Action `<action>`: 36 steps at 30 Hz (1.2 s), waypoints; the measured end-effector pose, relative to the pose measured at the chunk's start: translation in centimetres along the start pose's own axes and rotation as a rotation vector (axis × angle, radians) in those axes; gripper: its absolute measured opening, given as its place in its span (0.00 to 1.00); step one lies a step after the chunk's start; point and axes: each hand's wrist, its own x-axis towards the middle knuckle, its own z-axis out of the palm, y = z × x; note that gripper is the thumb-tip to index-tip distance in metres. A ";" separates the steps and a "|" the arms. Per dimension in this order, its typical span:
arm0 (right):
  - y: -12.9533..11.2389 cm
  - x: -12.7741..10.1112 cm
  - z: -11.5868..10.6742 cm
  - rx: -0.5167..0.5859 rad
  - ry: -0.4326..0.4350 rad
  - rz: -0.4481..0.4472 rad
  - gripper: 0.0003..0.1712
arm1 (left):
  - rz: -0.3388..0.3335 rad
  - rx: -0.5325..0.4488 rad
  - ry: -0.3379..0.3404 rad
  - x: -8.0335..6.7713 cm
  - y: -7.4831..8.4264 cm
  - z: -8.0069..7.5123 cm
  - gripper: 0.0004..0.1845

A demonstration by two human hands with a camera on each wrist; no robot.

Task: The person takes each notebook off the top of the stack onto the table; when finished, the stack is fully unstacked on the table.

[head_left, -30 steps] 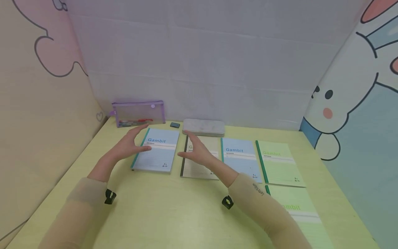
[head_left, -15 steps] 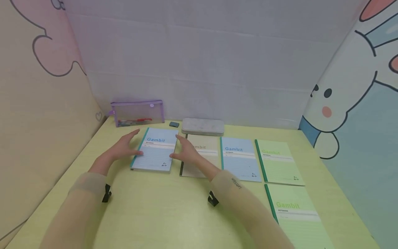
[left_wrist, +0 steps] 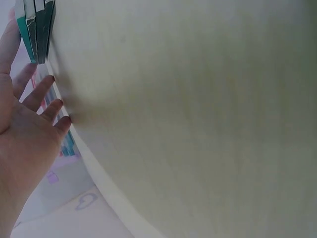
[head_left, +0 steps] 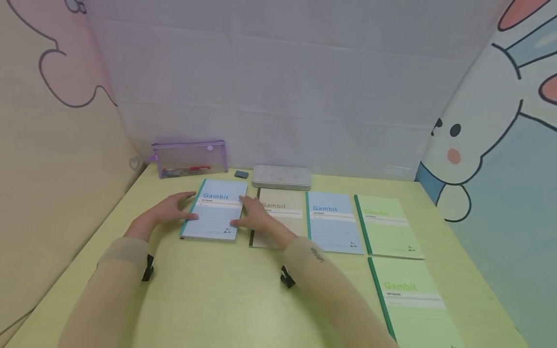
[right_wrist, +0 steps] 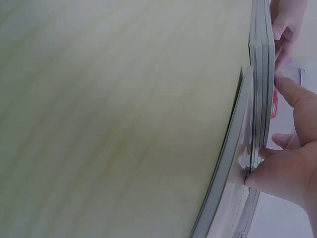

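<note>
Closing in since the earlier frame, my left hand (head_left: 167, 211) and right hand (head_left: 256, 217), both released, now flank and touch the blue notebook stack (head_left: 214, 210).

Between our fingers we see a stack of blue notebooks (head_left: 214, 209) with matt paper covers, on a smooth, faintly grained yellow-green tabletop (head_left: 217, 290). Beyond our fingertips lie a translucent purple plastic pouch (head_left: 189, 158) and a dull grey case (head_left: 282, 177).
</note>
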 end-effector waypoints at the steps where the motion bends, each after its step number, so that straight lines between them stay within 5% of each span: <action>1: -0.1 0.0 0.0 -0.010 -0.007 0.007 0.51 | -0.003 -0.001 -0.003 0.0 0.0 0.0 0.52; 22: 0.1 -0.1 0.0 0.032 -0.005 0.037 0.52 | -0.009 -0.043 -0.017 -0.1 0.3 0.0 0.51; 36: 0.1 -0.4 -1.1 0.260 0.117 0.026 0.47 | 0.033 -0.165 0.060 -0.1 -0.1 -0.7 0.48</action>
